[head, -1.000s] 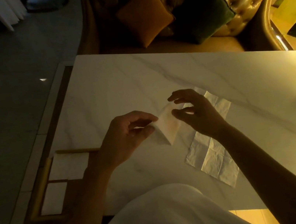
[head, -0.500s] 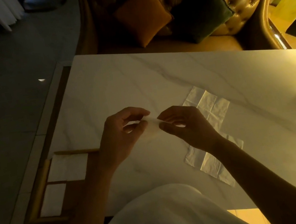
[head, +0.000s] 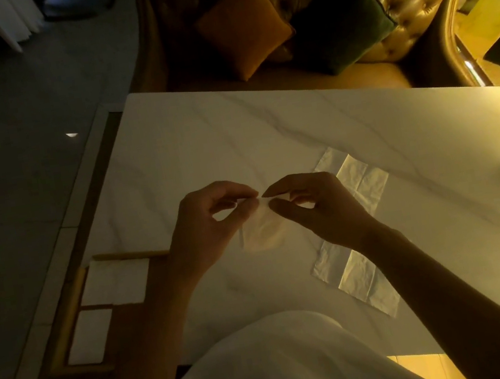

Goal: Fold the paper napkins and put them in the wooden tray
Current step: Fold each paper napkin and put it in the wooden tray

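A small folded paper napkin hangs above the white marble table. My left hand and my right hand both pinch its top edge, fingertips almost touching. An unfolded creased napkin lies flat on the table under and right of my right wrist. The wooden tray sits at the table's left front edge with two folded white napkins inside, a larger one and a smaller one.
A tufted sofa with an orange cushion and a dark green cushion stands behind the table. My white clothing covers the near edge. Dark floor lies to the left.
My hands have come closer together on the napkin, which has turned from a tented fold into a smaller flat piece hanging from my fingertips. The flat napkin is more uncovered.
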